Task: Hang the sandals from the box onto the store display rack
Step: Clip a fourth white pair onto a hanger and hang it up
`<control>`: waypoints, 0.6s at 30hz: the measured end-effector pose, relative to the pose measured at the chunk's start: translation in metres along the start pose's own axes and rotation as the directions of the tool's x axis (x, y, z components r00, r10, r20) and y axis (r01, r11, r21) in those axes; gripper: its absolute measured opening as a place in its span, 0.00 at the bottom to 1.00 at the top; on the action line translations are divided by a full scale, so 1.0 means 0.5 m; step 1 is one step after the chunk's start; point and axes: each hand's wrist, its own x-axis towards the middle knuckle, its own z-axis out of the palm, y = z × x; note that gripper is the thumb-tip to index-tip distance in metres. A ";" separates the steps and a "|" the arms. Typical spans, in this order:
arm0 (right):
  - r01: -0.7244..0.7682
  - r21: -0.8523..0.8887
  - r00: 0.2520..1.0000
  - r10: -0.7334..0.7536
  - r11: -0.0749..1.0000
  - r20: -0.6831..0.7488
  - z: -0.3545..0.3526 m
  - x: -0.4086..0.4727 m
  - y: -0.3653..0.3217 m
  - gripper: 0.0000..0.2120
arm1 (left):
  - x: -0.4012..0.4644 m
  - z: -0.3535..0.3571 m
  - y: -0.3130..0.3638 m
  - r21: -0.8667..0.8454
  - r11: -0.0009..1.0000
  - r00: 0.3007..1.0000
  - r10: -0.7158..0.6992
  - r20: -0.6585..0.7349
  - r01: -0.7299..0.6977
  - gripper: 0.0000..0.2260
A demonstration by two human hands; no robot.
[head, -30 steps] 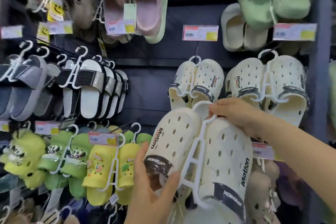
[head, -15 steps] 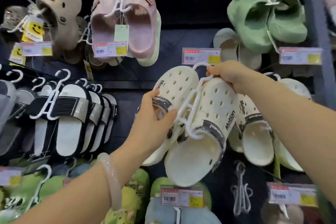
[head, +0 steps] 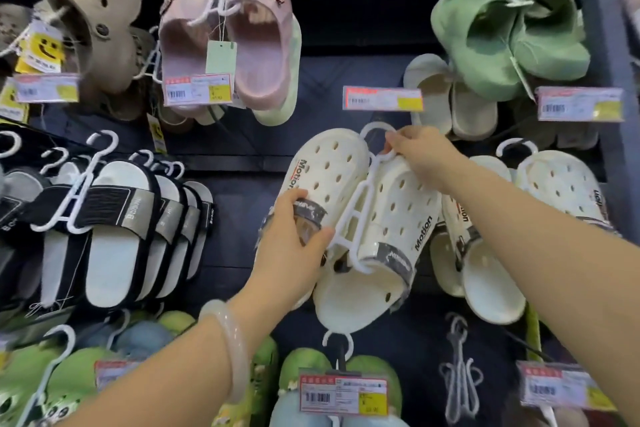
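A pair of cream perforated "Motion" clogs (head: 401,215) is clipped on a white plastic hanger (head: 360,218), held up against the dark display rack (head: 242,156). My right hand (head: 420,158) pinches the hanger just below its hook, which sits under a price tag (head: 382,98). Lower down, my left hand (head: 294,246) grips the left clog at its grey strap. Whether the hook sits on a peg is hidden.
More cream clogs (head: 561,184) hang just right of the held pair. Black-and-white slides (head: 114,229) fill the left, pink slides (head: 228,35) and green clogs (head: 509,35) hang above, green clogs (head: 311,371) and an empty hanger (head: 460,378) below.
Both hands have lifted the cream pair from low in the view up to the rack, and its hook now sits just under the price tag.
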 end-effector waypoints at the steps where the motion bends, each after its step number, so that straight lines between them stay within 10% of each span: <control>1: -0.001 0.014 1.000 0.001 1.000 -0.012 -0.005 0.011 -0.007 0.13 | 0.012 0.002 0.007 -0.019 1.000 1.000 0.004 -0.008 -0.004 0.23; 7: -0.082 0.002 0.995 0.082 0.997 -0.058 -0.003 0.067 0.002 0.15 | 0.040 0.012 0.022 -0.048 0.999 0.999 0.003 -0.044 -0.006 0.23; 13: -0.072 -0.360 0.995 0.043 0.930 -0.087 0.021 0.077 0.008 0.14 | 0.010 0.049 -0.021 -0.083 0.980 0.980 -0.173 0.102 0.182 0.24; 18: 0.132 -0.442 0.965 -0.217 0.887 -0.146 0.024 -0.043 0.058 0.37 | -0.027 0.036 -0.050 0.652 0.750 0.993 0.069 0.092 -0.112 0.24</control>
